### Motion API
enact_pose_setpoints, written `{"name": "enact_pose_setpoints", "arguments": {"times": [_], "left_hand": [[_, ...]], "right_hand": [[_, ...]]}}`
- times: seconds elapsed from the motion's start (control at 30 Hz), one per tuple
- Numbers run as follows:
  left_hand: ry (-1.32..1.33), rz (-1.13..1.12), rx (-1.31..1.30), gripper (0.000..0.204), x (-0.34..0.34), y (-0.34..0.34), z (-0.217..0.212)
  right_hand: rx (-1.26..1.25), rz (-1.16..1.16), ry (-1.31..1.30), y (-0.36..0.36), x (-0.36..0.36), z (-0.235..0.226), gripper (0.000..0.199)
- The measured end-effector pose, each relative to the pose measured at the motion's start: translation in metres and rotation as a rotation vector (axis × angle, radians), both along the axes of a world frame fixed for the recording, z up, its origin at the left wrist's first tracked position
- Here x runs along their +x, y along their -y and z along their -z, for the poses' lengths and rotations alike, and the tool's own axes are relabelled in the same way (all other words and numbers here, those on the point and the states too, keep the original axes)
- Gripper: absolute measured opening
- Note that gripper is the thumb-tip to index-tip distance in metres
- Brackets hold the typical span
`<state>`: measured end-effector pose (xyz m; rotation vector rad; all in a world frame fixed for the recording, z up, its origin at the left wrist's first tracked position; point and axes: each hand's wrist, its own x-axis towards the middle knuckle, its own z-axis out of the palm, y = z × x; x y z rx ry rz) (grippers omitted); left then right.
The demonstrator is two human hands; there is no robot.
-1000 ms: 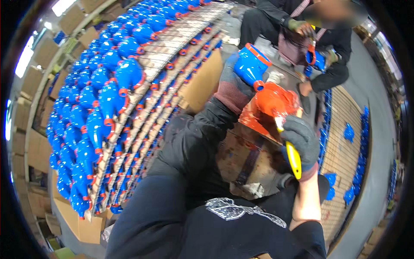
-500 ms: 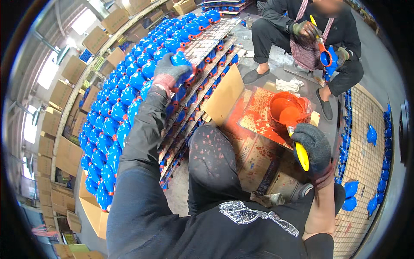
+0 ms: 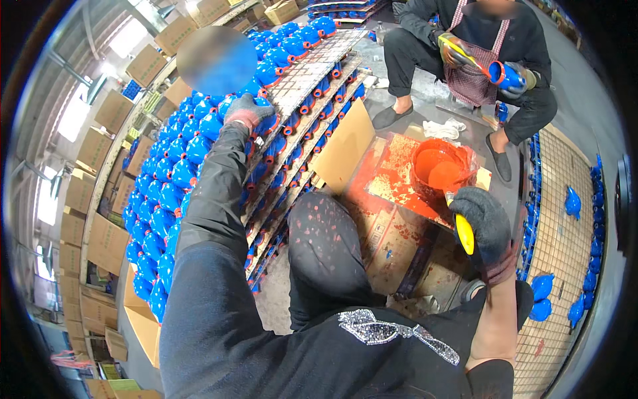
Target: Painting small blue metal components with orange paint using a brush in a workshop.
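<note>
In a grey glove, my left hand [image 3: 246, 110] reaches to the edge of the stacked rack. Its fingers close over a glossy blue casting [image 3: 267, 124], partly hidden by the glove, among many like it with red rims. My right hand [image 3: 484, 226], in a dark grey glove, grips a paintbrush [image 3: 465, 234] by its yellow handle. The brush's head end points toward a bucket [image 3: 473, 166] of red-orange paint [image 3: 446, 174], which stands just beyond that hand; the bristles are hard to make out.
A paint-splashed cardboard sheet [image 3: 396, 159] lies around the bucket. Opposite sits a co-worker [image 3: 488, 73] holding a yellow-handled brush and a blue casting. A mesh rack [image 3: 558, 266] with blue castings stands at right. Cartons [image 3: 106, 246] line the left side.
My left hand has moved left and slightly down with the blue casting, to the rack's edge. My right hand stays nearly still. The co-worker has turned their casting and shifted their brush.
</note>
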<state>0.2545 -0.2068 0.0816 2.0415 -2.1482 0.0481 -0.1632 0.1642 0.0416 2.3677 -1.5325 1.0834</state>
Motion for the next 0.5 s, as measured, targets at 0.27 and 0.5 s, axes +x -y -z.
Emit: {"name": "enact_pose_setpoints", "arguments": {"times": [0.27, 0.5], "left_hand": [[0.035, 0.049, 0.005, 0.087, 0.011, 0.014, 0.007], [-0.162, 0.010, 0.017, 0.088, 0.014, 0.019, 0.018]], "right_hand": [[-0.016, -0.031, -0.004, -0.001, 0.002, 0.001, 0.026], [-0.021, -0.019, -0.066, 0.002, -0.001, 0.013, 0.025]]}}
